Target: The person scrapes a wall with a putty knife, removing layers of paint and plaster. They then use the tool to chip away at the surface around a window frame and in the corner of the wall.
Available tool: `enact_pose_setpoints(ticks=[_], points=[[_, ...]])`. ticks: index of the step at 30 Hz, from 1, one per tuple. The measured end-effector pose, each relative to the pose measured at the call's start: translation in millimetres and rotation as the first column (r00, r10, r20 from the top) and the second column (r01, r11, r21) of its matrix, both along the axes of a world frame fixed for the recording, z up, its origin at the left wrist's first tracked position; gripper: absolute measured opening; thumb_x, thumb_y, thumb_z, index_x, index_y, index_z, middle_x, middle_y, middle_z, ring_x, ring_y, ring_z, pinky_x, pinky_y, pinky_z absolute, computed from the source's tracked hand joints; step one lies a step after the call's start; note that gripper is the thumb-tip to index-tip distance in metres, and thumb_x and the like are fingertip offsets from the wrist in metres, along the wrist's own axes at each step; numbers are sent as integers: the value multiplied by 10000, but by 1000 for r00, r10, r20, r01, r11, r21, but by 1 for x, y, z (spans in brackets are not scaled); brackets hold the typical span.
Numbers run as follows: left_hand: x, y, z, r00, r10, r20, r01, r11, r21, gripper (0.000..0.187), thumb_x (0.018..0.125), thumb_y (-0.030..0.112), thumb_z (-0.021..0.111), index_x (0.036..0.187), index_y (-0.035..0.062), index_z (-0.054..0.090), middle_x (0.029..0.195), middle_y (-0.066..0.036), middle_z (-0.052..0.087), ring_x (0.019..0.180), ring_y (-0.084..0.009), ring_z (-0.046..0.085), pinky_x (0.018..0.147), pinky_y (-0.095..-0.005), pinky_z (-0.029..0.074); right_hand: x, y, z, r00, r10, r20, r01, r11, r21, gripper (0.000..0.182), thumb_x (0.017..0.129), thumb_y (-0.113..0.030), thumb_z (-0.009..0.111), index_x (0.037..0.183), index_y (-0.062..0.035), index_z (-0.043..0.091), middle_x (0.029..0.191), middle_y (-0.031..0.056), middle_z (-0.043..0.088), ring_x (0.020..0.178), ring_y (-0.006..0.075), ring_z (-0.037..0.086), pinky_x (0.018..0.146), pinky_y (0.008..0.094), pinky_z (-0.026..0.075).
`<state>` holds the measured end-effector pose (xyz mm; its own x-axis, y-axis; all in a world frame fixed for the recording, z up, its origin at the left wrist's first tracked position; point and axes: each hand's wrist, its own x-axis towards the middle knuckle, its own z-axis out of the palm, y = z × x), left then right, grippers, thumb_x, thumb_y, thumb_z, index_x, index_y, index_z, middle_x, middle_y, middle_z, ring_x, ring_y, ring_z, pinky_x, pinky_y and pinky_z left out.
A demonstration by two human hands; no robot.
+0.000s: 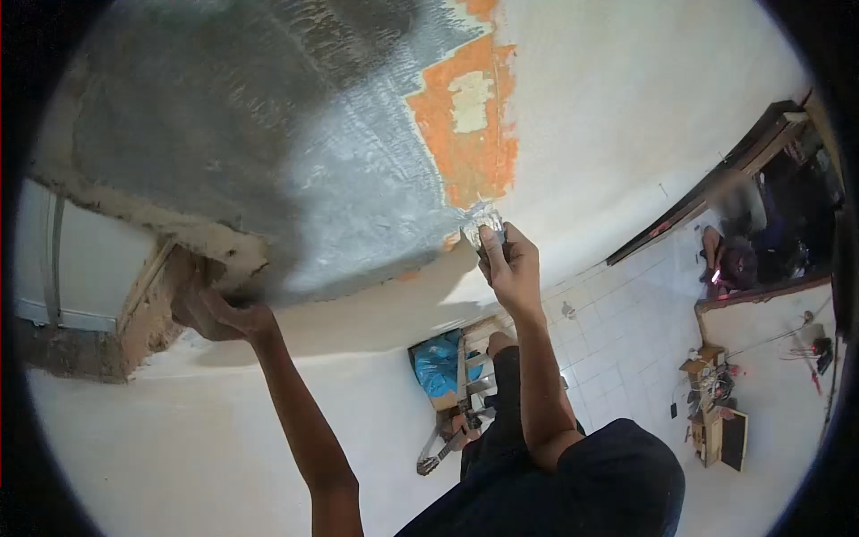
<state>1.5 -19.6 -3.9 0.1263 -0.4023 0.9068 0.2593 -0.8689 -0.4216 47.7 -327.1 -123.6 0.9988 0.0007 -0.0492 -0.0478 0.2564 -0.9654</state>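
My right hand (514, 268) pinches a small, flat, silvery-white piece (483, 227), possibly a scraper blade, whose exact kind I cannot make out. It is against the wall at the lower end of an orange patch (470, 170), where the grey plaster (358, 197) meets the pale painted wall (608, 107). Over on the left, my left hand (215, 309) is curled at the rough broken edge (237, 251) of a wall opening. Its fingertips are partly hidden in shadow there.
Below me are ladder steps (479, 385), a blue plastic bag (437, 365) and a guitar headstock (429, 464). Another person (752, 215) is in the dark doorway at right. Cluttered boxes with cables (709, 385) stand beside the white tiled floor (608, 340).
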Motion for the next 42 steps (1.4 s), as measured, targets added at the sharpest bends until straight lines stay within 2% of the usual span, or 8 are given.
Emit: enact_pose_setpoints(ticks=[5, 8, 14, 18, 20, 28, 35, 42], points=[[-10, 32, -9, 993, -12, -117, 10, 1000, -23, 438, 930, 400, 374, 1060, 37, 581, 1112, -175, 504, 1004, -315, 489, 785, -459, 448, 1, -5, 11, 999, 35, 24, -35, 999, -4, 291, 937, -265, 543, 853, 12, 579, 611, -36, 467, 552, 39, 377, 480, 213, 310], [0, 4, -10, 974, -225, 14, 222, 950, -217, 459, 924, 396, 372, 1071, 9, 571, 1106, -175, 501, 1031, -291, 460, 821, -455, 449, 5, -7, 4, 998, 47, 39, -45, 998, -41, 292, 937, -264, 543, 834, 8, 572, 603, -29, 468, 557, 40, 374, 481, 215, 313], [-5, 13, -16, 988, -142, -54, 120, 945, -304, 357, 922, 330, 424, 1039, 9, 527, 1016, -144, 530, 898, -310, 503, 790, -463, 444, 3, -2, 18, 999, 24, 48, -20, 997, -77, 279, 942, -265, 533, 821, -16, 565, 572, -20, 445, 492, 45, 376, 430, 216, 293], [-5, 17, -18, 995, -86, -58, 72, 975, -209, 201, 914, 242, 514, 960, 49, 483, 848, -99, 593, 713, -338, 555, 684, -473, 431, -8, 14, 45, 981, 51, -187, 4, 959, 283, 302, 945, -306, 518, 765, -64, 525, 522, -27, 408, 397, 44, 332, 336, 215, 217], [-2, -2, -16, 955, -294, -38, 222, 795, -565, 486, 935, 387, 357, 1005, -25, 604, 1067, -196, 549, 1044, -359, 475, 891, -527, 395, -6, 17, 48, 985, 23, -172, 38, 938, 346, 353, 946, -336, 511, 693, -93, 469, 488, -24, 384, 351, 40, 276, 307, 216, 177], [1, -9, 6, 979, -188, -77, 146, 914, -380, 367, 937, 305, 383, 832, 4, 565, 929, -197, 583, 960, -422, 505, 899, -581, 346, 2, -21, 30, 995, 90, -32, -95, 966, -242, 318, 905, -307, 579, 843, 5, 590, 553, -19, 475, 459, 53, 401, 431, 238, 315], [1, -3, 5, 998, 29, -64, -34, 996, -79, 348, 871, 12, 501, 1180, 79, 356, 886, -160, 589, 837, -388, 586, 735, -585, 432, 4, -3, 16, 996, 47, 78, -30, 978, -206, 346, 944, -325, 506, 845, -8, 602, 573, -15, 479, 488, 61, 416, 440, 245, 328], [-2, -1, 2, 999, 11, -47, -17, 993, -118, 270, 918, 91, 464, 1172, 67, 376, 938, -162, 592, 869, -407, 574, 792, -557, 428, 0, 10, 35, 997, 20, 78, -12, 996, -93, 325, 955, -298, 488, 846, -20, 617, 568, -35, 460, 465, 42, 403, 421, 225, 311]])
